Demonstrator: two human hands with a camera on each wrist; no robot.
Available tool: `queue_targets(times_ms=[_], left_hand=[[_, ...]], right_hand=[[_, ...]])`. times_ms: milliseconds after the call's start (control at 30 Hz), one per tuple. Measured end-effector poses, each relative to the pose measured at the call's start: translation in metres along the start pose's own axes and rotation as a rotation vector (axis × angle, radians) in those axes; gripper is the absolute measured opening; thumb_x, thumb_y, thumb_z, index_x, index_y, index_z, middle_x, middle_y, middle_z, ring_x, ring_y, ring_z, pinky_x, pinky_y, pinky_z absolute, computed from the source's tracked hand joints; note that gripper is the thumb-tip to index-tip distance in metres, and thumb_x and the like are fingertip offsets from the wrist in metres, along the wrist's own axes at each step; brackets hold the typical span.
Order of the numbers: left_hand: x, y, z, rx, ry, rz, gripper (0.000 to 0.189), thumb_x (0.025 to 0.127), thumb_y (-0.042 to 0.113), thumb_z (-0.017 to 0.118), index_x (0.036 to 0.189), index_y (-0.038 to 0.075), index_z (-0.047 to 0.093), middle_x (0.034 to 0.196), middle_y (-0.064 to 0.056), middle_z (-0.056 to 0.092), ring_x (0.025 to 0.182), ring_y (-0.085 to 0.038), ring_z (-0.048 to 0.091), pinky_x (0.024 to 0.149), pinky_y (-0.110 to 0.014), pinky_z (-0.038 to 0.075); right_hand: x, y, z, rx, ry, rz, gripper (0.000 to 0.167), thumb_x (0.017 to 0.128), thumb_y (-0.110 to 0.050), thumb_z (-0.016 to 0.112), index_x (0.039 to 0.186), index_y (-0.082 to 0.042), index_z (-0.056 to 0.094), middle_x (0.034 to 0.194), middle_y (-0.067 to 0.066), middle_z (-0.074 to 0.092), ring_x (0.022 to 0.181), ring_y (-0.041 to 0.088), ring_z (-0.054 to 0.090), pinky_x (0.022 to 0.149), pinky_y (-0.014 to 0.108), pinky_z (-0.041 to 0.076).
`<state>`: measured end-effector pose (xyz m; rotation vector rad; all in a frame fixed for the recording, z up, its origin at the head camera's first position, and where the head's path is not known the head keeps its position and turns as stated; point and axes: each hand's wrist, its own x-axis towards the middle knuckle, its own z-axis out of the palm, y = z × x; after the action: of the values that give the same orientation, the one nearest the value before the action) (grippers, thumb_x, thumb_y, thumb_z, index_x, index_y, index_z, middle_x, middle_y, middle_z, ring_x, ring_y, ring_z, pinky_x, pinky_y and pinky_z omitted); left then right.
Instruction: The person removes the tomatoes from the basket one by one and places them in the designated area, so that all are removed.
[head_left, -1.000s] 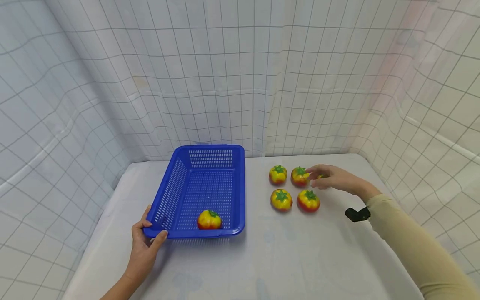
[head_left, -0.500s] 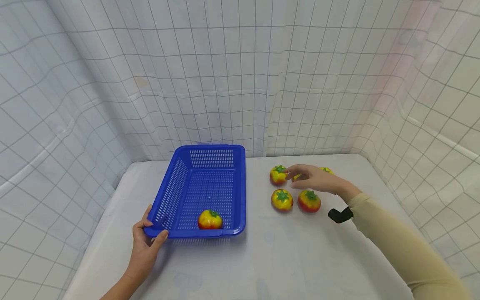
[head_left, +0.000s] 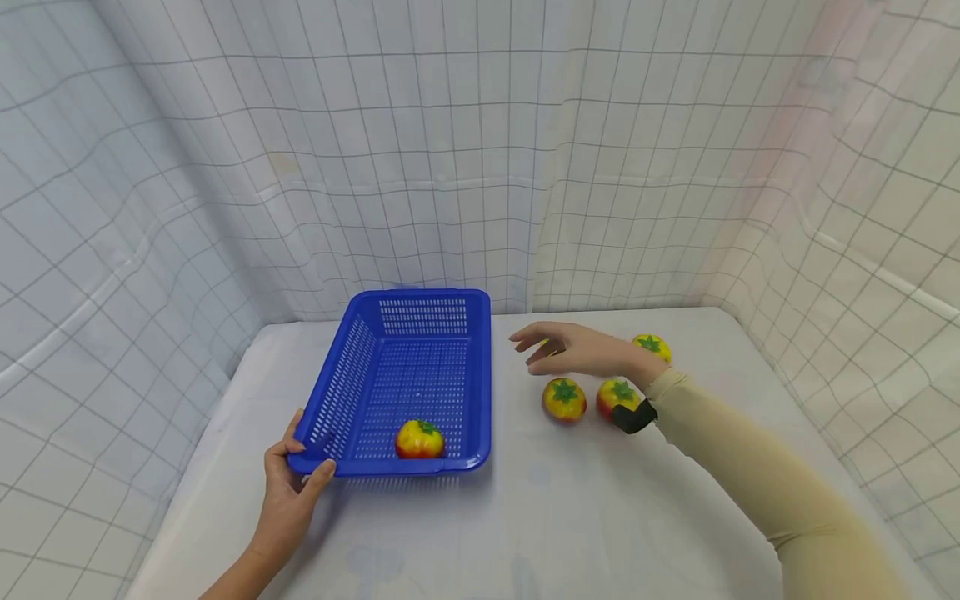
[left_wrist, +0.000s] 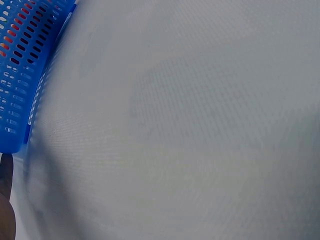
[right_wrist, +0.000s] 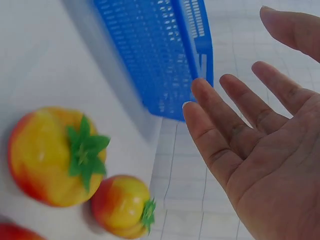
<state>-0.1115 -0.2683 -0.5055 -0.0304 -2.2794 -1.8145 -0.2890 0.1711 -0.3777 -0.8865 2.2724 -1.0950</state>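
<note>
My left hand [head_left: 285, 500] grips the near left corner of a blue plastic basket [head_left: 480, 392], thumb on the front rim and fingers at the left side. Inside the basket, near its front wall, lies one yellow-and-red tomato-like fruit [head_left: 419, 440] with a green leafy top. My right hand [head_left: 577, 348] hovers over the back of the fruit group, fingers loosely bent; the right wrist view shows its palm holding nothing. It partly covers a back fruit [right_wrist: 122, 206]. Nearer the front lie a fruit [head_left: 564, 400] and another fruit [head_left: 617, 395], with one more fruit [head_left: 651, 347] at the back right.
A white cloth [head_left: 450, 542] covers the table. Gridded white curtains [head_left: 465, 167] hang behind it and at both sides. A dark device [head_left: 634, 416] sits at the right wrist, in front of part of one fruit.
My right hand has moved left across the back fruits towards the basket, uncovering the back right fruit. The left hand and basket stay in place.
</note>
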Motion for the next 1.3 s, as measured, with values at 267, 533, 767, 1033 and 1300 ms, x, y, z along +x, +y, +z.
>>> queue_targets(times_ms=[267,533,767,1033,1300], left_hand=[[0.001,0.000,0.002,0.005,0.000,-0.013,0.039,0.106,0.007,0.054,0.121,0.019,0.020,0.172,0.005,0.002,0.136,-0.014,0.032,0.092,-0.007,0.042],[-0.001,0.002,0.002,-0.001,0.002,-0.005,0.039,0.106,0.006,0.053,0.122,0.018,0.020,0.172,0.003,0.001,0.138,-0.021,0.031,0.092,-0.007,0.042],[0.000,-0.001,0.002,-0.010,0.003,-0.024,0.038,0.106,0.007,0.053,0.120,0.021,0.021,0.172,0.004,0.002,0.137,-0.013,0.031,0.093,-0.008,0.042],[-0.001,0.000,0.001,0.006,0.003,-0.026,0.038,0.107,0.008,0.053,0.121,0.020,0.020,0.172,0.005,0.001,0.141,-0.030,0.027,0.093,-0.007,0.041],[0.000,0.000,0.000,-0.007,0.001,-0.015,0.039,0.106,0.006,0.053,0.122,0.019,0.020,0.172,0.003,0.002,0.139,-0.023,0.030,0.093,-0.008,0.042]], right_hand=[[0.029,-0.028,0.015,0.003,-0.094,-0.029,0.058,0.097,-0.039,0.070,0.149,-0.023,0.051,0.147,-0.001,0.053,0.131,0.022,0.055,0.102,0.037,0.049],[0.056,-0.042,0.032,-0.014,-0.173,-0.081,0.051,0.095,-0.042,0.071,0.142,-0.032,0.056,0.144,-0.015,0.054,0.130,0.015,0.054,0.104,0.035,0.046],[0.077,-0.053,0.041,-0.073,-0.235,-0.118,0.053,0.094,-0.041,0.073,0.143,-0.030,0.056,0.143,-0.015,0.054,0.127,0.012,0.055,0.102,0.031,0.048],[0.095,-0.064,0.053,-0.128,-0.346,-0.139,0.056,0.095,-0.038,0.072,0.146,-0.026,0.053,0.146,-0.011,0.052,0.130,0.015,0.053,0.102,0.030,0.047],[0.108,-0.070,0.065,-0.159,-0.451,-0.092,0.052,0.095,-0.030,0.072,0.145,-0.030,0.056,0.144,-0.011,0.054,0.131,0.019,0.053,0.099,0.030,0.049]])
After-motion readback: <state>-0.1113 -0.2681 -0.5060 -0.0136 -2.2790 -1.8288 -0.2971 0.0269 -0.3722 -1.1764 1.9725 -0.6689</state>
